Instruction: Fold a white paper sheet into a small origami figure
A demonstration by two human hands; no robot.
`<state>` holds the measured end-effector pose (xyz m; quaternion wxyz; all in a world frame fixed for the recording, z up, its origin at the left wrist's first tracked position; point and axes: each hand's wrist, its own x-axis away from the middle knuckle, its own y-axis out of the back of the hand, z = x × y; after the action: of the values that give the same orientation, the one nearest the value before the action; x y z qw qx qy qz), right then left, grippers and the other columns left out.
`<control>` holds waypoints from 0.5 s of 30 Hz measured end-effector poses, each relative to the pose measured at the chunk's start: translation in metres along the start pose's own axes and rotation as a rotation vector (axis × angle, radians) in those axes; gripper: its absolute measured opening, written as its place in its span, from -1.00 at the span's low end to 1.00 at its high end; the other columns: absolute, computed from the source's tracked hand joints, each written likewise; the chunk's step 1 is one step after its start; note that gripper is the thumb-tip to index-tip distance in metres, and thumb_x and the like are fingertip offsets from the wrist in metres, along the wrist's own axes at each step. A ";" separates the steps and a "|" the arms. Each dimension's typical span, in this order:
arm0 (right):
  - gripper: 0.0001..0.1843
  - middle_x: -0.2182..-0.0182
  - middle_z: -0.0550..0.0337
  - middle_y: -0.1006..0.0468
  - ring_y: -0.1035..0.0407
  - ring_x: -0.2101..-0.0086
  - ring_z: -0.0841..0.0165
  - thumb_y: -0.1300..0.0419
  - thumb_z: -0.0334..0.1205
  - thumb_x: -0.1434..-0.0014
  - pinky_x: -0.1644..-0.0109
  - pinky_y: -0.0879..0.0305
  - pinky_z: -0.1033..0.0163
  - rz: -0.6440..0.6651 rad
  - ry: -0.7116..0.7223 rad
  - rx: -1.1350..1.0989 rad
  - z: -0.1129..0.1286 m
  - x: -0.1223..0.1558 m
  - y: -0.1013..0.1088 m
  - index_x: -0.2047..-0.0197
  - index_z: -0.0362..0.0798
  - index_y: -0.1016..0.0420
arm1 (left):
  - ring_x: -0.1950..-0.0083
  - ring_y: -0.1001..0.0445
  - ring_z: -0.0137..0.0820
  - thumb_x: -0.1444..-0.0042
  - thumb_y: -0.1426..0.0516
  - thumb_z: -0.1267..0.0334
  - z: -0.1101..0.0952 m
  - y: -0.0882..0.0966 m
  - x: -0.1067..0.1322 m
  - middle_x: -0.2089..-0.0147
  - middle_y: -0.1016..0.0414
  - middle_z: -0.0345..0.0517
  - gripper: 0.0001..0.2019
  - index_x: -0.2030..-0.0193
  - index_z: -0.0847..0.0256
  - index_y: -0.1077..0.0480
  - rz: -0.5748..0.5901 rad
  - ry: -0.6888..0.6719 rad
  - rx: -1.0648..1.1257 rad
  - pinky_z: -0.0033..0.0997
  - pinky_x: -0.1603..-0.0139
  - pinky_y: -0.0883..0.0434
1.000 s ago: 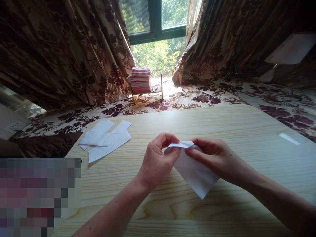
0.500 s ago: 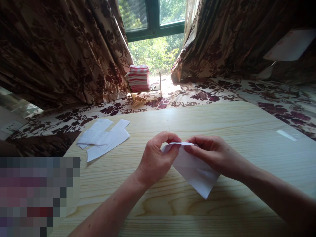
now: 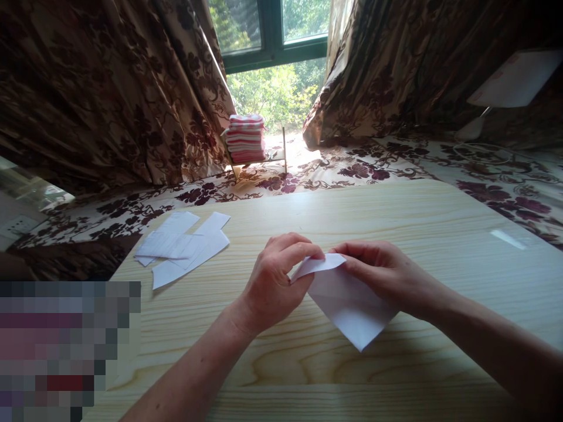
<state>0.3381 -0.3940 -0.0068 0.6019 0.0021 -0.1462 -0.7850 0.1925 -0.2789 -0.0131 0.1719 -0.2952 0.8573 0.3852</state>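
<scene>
A white sheet of paper (image 3: 352, 308) is held above the wooden table (image 3: 281, 363), one pointed corner hanging down toward me. Its top edge is turned over in a narrow flap facing me. My left hand (image 3: 281, 278) pinches the left end of that flap, fingers on top and thumb beneath. On the other side my right hand (image 3: 382, 272) grips the paper's right part between thumb and fingers. The tips of the right fingers are partly hidden behind the paper.
Several white paper strips (image 3: 189, 249) lie overlapped at the table's left. Behind the table, folded red-and-white cloths (image 3: 246, 138) are stacked on a small stand before the window. A white lamp (image 3: 514, 79) stands at the far right. A blurred patch covers the lower left.
The paper's top edge has been bent further over toward me, so the flap shows wider. My left fingers have shifted over the flap, and my right thumb has moved slightly right.
</scene>
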 end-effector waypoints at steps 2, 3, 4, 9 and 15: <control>-0.67 0.53 0.24 -0.38 -0.19 0.52 0.43 -0.06 0.00 -0.15 0.52 -0.05 0.36 0.001 -0.016 -0.001 0.000 -0.001 0.000 0.38 -0.06 -0.49 | 0.17 -0.43 -0.35 -0.03 -0.12 0.49 0.002 0.000 0.000 0.26 -0.48 -0.06 -0.87 0.31 0.21 -0.43 0.000 -0.031 -0.024 -0.32 0.08 -0.35; -0.65 0.54 0.24 -0.36 -0.19 0.52 0.43 -0.04 0.00 -0.16 0.51 -0.05 0.35 -0.007 -0.008 0.006 0.000 -0.001 0.001 0.41 -0.07 -0.48 | 0.18 -0.43 -0.36 -0.03 -0.11 0.50 0.002 0.000 0.001 0.26 -0.48 -0.07 -0.86 0.31 0.21 -0.43 -0.002 -0.051 -0.037 -0.32 0.08 -0.36; -0.62 0.56 0.24 -0.34 -0.18 0.51 0.42 -0.02 0.01 -0.18 0.49 -0.06 0.34 -0.022 0.009 0.015 0.001 -0.002 0.001 0.45 -0.08 -0.47 | 0.18 -0.43 -0.37 -0.02 -0.11 0.51 0.003 -0.001 0.001 0.27 -0.48 -0.08 -0.84 0.31 0.20 -0.43 -0.007 -0.074 -0.052 -0.32 0.08 -0.36; -0.63 0.57 0.25 -0.33 -0.17 0.52 0.44 -0.07 0.01 -0.14 0.49 -0.06 0.35 -0.041 0.030 0.045 0.001 -0.002 0.001 0.47 -0.10 -0.45 | 0.18 -0.42 -0.36 -0.01 -0.12 0.53 0.003 -0.004 0.001 0.27 -0.49 -0.07 -0.84 0.30 0.23 -0.43 -0.053 -0.170 -0.119 -0.30 0.09 -0.36; -0.69 0.54 0.24 -0.40 -0.20 0.55 0.47 -0.14 -0.01 -0.09 0.56 -0.06 0.39 -0.058 0.012 0.017 0.000 -0.001 -0.001 0.38 -0.11 -0.50 | 0.24 -0.42 -0.39 0.03 -0.14 0.53 -0.003 -0.008 0.001 0.32 -0.46 -0.13 -0.84 0.31 0.25 -0.40 -0.058 0.023 -0.022 -0.38 0.18 -0.37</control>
<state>0.3374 -0.3926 -0.0073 0.5797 0.0160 -0.1490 -0.8009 0.1968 -0.2854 -0.0160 0.1699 -0.3260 0.8461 0.3859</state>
